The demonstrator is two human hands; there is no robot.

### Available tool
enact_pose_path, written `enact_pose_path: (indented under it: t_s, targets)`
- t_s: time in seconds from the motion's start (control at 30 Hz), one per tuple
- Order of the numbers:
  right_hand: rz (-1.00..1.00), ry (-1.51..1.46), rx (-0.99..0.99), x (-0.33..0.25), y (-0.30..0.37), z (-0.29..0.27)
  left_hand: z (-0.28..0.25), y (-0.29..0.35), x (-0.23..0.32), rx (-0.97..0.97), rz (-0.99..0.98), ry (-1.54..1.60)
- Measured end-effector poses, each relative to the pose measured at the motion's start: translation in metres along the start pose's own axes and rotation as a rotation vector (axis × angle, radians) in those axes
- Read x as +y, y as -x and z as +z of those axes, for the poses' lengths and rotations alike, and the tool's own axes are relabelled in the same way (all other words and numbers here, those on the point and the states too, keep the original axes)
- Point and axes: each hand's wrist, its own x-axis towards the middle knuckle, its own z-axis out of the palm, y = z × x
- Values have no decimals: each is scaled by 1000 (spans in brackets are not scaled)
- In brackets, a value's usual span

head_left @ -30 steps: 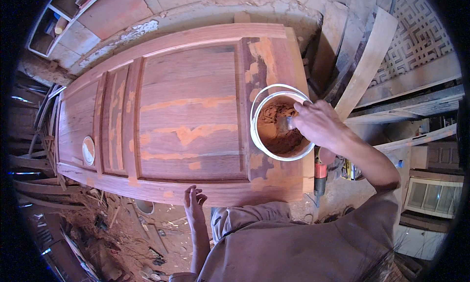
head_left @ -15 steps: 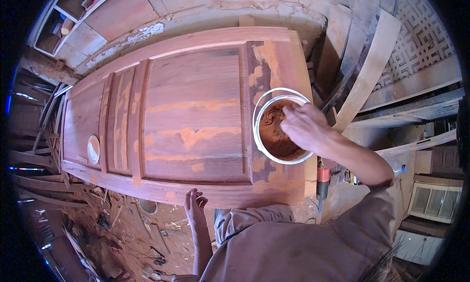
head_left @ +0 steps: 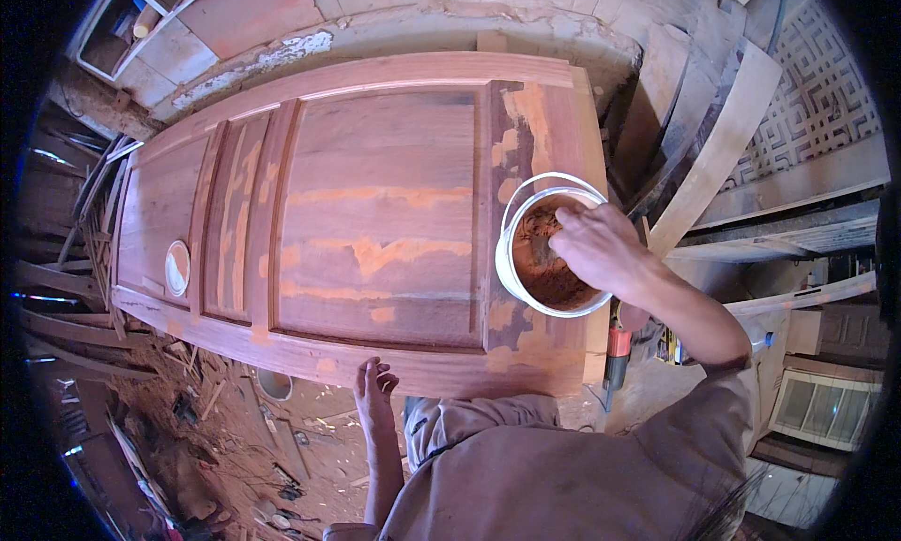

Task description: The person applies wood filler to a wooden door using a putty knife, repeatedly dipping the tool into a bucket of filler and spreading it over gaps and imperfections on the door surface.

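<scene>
A panelled wooden door [head_left: 385,156] lies flat before me, with orange-brown filler smeared in streaks and patches across it. At its right end is a white bucket [head_left: 508,264] with a thin handle, holding reddish-brown filler [head_left: 558,290]. My right hand [head_left: 605,250] reaches over the bucket's right rim, fingers closed on a small flat greyish tool [head_left: 542,252] at the filler; the hand hides most of it. By the door's near edge, my left hand [head_left: 375,391] holds nothing, its fingers loosely bent and apart.
A round white lid [head_left: 177,268] lies on the door's left part. Beyond the near right corner is a red and dark tool [head_left: 617,353]. Boards [head_left: 723,152] lean at the right, and timber [head_left: 70,302] is piled at the left. Shavings and scraps litter the dusty floor [head_left: 324,438].
The whole view has shifted slightly, so the door and bucket appear farther right. My right hand remains in the bucket, having shifted a little. My left hand stays by the near edge.
</scene>
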Motion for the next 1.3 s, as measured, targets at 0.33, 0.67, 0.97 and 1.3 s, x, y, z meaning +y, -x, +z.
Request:
enact_pose_path:
  t_s: [0.33,0.67,0.97,1.3]
  targets:
    - [-36,-51,-89,-16,-20,29,-2,0,7,-20,5,29]
    - [104,-772,-227,56,41,-11,-5,-6,-2,-16,-33,63]
    - [128,-794,-53,46,63,7,8,-12,6,-65,-22,8]
    - [-28,-29,89,-5,9,42,19,-11,9,-90,-13,13]
